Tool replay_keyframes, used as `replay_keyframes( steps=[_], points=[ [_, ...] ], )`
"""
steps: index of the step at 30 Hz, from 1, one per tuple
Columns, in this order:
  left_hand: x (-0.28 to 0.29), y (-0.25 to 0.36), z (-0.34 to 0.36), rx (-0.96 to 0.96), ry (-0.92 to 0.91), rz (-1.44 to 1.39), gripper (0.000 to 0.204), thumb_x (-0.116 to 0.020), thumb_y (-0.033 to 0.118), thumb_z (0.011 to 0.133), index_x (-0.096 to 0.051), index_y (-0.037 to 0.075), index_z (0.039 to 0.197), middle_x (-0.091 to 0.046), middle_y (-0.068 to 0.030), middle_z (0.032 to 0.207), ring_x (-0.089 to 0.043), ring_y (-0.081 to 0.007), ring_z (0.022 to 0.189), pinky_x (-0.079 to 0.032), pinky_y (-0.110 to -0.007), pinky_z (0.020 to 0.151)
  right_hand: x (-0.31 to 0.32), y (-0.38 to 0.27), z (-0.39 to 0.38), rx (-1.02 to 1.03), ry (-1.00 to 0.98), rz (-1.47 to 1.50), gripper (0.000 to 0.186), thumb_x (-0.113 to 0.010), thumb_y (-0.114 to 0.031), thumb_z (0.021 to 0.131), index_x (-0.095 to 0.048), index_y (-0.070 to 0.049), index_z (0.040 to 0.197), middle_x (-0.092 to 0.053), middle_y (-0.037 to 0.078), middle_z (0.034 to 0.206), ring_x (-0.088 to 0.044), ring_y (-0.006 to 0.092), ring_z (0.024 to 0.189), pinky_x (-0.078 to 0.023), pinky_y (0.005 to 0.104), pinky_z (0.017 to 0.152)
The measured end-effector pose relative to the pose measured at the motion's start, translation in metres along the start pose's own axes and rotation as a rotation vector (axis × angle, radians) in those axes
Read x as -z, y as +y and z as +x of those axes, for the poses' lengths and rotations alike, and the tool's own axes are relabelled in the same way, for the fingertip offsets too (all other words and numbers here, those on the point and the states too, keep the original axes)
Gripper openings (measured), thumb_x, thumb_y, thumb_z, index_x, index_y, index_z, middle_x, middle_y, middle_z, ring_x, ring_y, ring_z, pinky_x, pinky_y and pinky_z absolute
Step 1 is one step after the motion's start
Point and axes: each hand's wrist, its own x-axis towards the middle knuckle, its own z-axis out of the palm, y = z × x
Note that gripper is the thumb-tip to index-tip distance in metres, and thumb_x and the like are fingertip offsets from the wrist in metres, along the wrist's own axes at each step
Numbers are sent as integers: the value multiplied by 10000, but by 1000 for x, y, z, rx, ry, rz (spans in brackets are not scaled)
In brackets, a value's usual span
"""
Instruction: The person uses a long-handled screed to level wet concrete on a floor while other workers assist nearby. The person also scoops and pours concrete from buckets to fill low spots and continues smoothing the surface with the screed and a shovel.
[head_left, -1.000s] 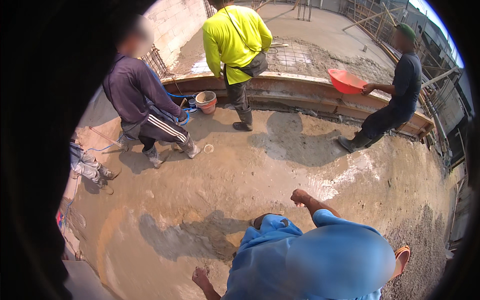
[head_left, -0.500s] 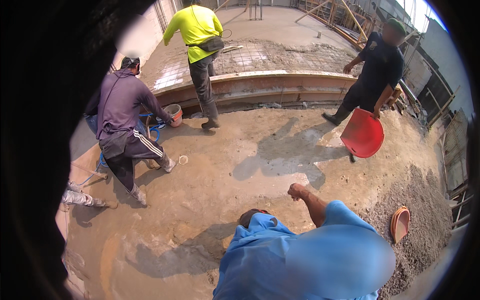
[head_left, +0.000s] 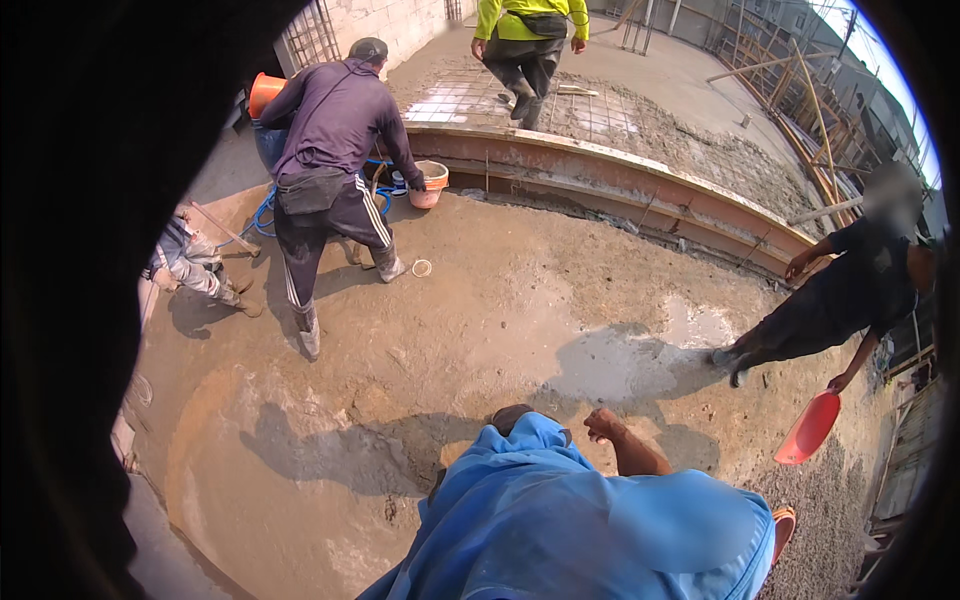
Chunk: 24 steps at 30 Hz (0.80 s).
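My right hand (head_left: 605, 426) hangs in front of my blue shirt (head_left: 540, 510), its fingers loosely curled and nothing visible in them. Below it lies wet, muddy concrete ground (head_left: 480, 320); the hand touches nothing. My left hand is not in view. A dark boot tip (head_left: 510, 417) shows just beyond the shirt's edge. Beside the shirt on the right, an orange-red scoop (head_left: 785, 530) is partly hidden by the cloth.
A person in purple (head_left: 335, 125) grips an orange-and-white bucket (head_left: 428, 185). At right, a person in dark clothes (head_left: 850, 290) carries a red scoop (head_left: 810, 428). A formwork board (head_left: 620, 175) borders a rebar mesh slab (head_left: 590, 105). Gravel (head_left: 830, 530) lies at right.
My view has turned left. My right arm has drawn in closer to my body. The person with the red scoop has turned and stepped right; the person in yellow has walked farther onto the slab.
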Motion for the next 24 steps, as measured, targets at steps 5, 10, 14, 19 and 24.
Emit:
replay_keyframes(
  steps=[5, 10, 14, 19, 24],
  points=[
    [12, -33, -45, 92, 148, -81, 494, -507, 438, 962, -587, 40, 1243, -582, -146, 1244, -544, -271, 1200, -397, -448, 1079, 32, -66, 72, 389, -95, -698, 189, -690, -304, 738, -716, -147, 841, -711, 55, 810, -688, 254, 816, -551, 385, 690],
    [-1, -63, -75, 129, 256, -188, 494, -514, 446, 955, -599, 45, 1231, -593, -143, 1230, -549, -271, 1196, -399, -454, 1076, 119, -129, 159, 367, -136, -393, 112, -650, -189, 799, -652, -76, 801, -673, 115, 784, -676, 253, 702, -549, 386, 576],
    [-4, -90, -109, 184, 399, -271, 495, -520, 453, 949, -608, 49, 1222, -602, -140, 1219, -553, -271, 1192, -402, -459, 1073, 138, -274, 160, 189, -117, 240, 177, -574, -196, 890, -603, -24, 923, -655, 123, 742, -633, 186, 528, -499, 319, 419],
    [-19, -93, -106, 176, 476, -380, 496, -526, 462, 942, -620, 55, 1210, -613, -137, 1206, -559, -271, 1187, -405, -465, 1069, 179, -348, 140, 72, -129, 303, 182, -567, -193, 888, -601, -31, 964, -647, 115, 732, -638, 179, 544, -508, 303, 439],
    [-13, -81, -107, 171, 607, -439, 497, -533, 470, 935, -631, 60, 1198, -624, -133, 1192, -564, -271, 1183, -408, -472, 1066, 178, -331, 160, -38, -222, 204, 172, -582, -170, 889, -617, -45, 1002, -655, 118, 727, -654, 191, 523, -494, 302, 399]
  ],
)
